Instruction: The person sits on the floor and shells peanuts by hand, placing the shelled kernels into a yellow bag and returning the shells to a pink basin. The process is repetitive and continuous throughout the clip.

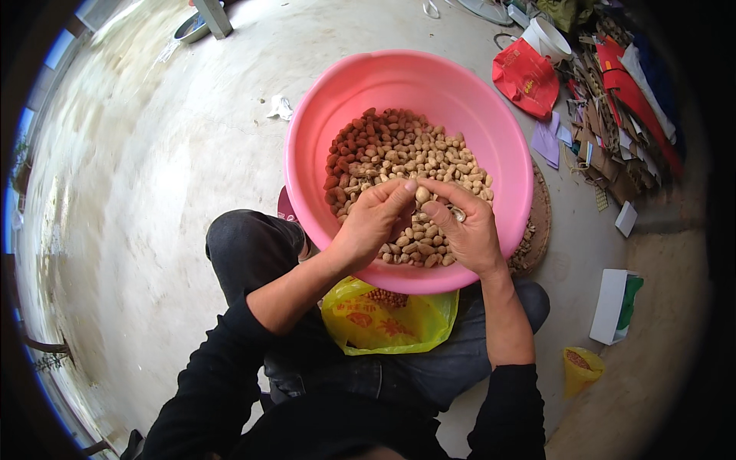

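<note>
Both of my hands meet over a pink plastic basin (506, 138), with a pale unshelled peanut (422, 195) between the fingertips. My left hand (379, 218) pinches at its left side, the thumb against the forefinger. On the other side, my right hand (468, 227) has its thumb and forefinger around the peanut. A broken shell piece (458, 214) shows within the curl of the right fingers. Beneath them lies a heap of peanuts in their shells (402, 149). A yellow plastic bag (402, 333) rests open on my lap, with reddish shelled kernels (386, 297) inside.
Right of the basin, a round brown mat or tray (539, 230) carries shell bits. A red bag (526, 77), a white bucket (546, 40) and flattened cardboard (598, 132) lie at upper right. Lower right are a white box (604, 307) and a small yellow bag of kernels (581, 368).
</note>
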Demonstrator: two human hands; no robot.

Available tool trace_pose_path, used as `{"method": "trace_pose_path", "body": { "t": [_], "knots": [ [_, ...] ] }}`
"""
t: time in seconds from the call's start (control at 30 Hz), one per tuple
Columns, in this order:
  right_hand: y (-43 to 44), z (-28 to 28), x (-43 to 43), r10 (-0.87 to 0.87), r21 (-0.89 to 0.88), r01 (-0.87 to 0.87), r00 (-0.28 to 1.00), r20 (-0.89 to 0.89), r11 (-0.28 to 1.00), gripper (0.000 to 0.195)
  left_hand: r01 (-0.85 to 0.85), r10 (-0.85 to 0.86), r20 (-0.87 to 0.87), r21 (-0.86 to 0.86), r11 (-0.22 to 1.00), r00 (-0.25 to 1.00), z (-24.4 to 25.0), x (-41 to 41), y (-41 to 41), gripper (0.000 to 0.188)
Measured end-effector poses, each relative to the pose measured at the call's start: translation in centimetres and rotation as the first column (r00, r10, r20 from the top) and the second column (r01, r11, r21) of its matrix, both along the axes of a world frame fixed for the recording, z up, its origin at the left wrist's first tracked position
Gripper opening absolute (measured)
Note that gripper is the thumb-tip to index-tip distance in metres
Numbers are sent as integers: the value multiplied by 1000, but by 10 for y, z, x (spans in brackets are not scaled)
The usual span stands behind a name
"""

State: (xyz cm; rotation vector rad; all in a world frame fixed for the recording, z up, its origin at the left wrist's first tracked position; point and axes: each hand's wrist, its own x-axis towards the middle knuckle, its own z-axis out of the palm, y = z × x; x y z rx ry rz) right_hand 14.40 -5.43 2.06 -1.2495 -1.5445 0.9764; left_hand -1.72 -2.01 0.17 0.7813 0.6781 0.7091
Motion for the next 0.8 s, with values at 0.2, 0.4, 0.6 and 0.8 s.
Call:
{"method": "trace_pose_path", "body": {
  "t": [0.2,0.4,0.6,0.8],
  "knots": [
    [-2,11,-5,-77,111,61,986,151,992,27,37,-32,51,-104,994,998,4,6,-2,29],
    [-2,8,-3,-64,147,37,980,186,988,23,78,-77,11,-76,994,997,6,6,-1,26],
    [-6,6,-12,-148,246,82,954,261,966,16,94,-93,12,-134,986,996,0,2,-4,27],
    [-10,-4,-17,-149,230,109,975,163,967,15,180,-180,15,-45,983,984,4,2,0,29]
  ]
}}
